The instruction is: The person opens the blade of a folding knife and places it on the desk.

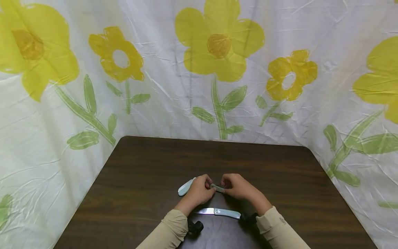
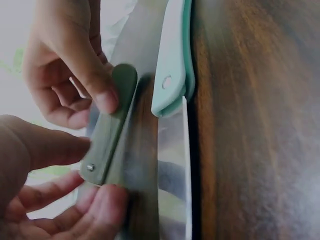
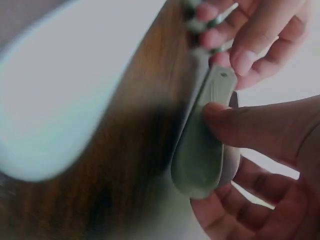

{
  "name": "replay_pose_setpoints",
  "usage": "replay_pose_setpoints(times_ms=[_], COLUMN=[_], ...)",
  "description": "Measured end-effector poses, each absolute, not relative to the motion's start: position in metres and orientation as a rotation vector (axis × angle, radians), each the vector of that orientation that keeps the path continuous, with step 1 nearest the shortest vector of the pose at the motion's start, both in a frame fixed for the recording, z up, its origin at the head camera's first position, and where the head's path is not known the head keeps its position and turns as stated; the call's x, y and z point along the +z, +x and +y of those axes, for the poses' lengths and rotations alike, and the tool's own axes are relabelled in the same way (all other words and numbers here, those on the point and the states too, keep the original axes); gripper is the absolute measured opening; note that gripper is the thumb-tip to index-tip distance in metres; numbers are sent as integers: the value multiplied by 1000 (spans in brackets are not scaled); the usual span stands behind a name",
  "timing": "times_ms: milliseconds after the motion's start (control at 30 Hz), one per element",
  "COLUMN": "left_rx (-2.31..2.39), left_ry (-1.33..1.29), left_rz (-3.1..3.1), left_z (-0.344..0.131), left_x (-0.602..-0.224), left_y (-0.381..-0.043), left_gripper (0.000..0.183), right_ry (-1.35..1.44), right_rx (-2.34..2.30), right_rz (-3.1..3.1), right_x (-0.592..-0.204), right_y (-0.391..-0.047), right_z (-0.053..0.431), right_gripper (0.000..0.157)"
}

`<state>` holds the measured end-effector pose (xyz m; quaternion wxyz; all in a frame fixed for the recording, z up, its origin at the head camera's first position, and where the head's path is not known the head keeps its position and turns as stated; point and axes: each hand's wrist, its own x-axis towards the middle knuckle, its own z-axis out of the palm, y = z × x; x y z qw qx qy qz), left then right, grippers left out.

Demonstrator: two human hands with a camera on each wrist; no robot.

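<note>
Both hands hold a small green folding knife (image 1: 218, 188) above the table. My right hand (image 1: 239, 186) pinches its green handle (image 3: 197, 160), thumb on the flat side. At the pivot end, with its small metal pin, my left hand (image 1: 200, 190) holds the knife between thumb and fingers. A strip of grey metal (image 3: 231, 162) shows along the handle in the right wrist view; the blade looks folded in. Between the wrists and nearer me lies a pale blue-green folding knife (image 1: 227, 213), its blade (image 2: 172, 175) out and pointing left.
Another pale blue folding knife (image 1: 186, 187), apparently folded, lies just left of the left hand, partly hidden by it. Black wrist cameras (image 1: 195, 227) sit below both wrists. The dark wooden table (image 1: 140, 166) meets a flowered white curtain (image 1: 161, 103) at the back and sides.
</note>
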<state>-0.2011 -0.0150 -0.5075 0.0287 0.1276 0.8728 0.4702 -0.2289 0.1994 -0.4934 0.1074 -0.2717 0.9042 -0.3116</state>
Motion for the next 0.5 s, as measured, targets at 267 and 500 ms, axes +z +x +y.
replay_pose_setpoints(times_ms=[267,500], left_rx=[1772,1999], left_ry=[363,312], left_rz=[2531,2279], left_z=[-20,-19], left_x=[-510,-504], left_y=[-197,-190], left_gripper=[47,48], right_ry=[-746,-596], right_rx=[-1210,-1489], right_rz=[2584,2510], right_x=[-496,-489], right_y=[-217,-207], right_z=[202,196], right_gripper=[7,12])
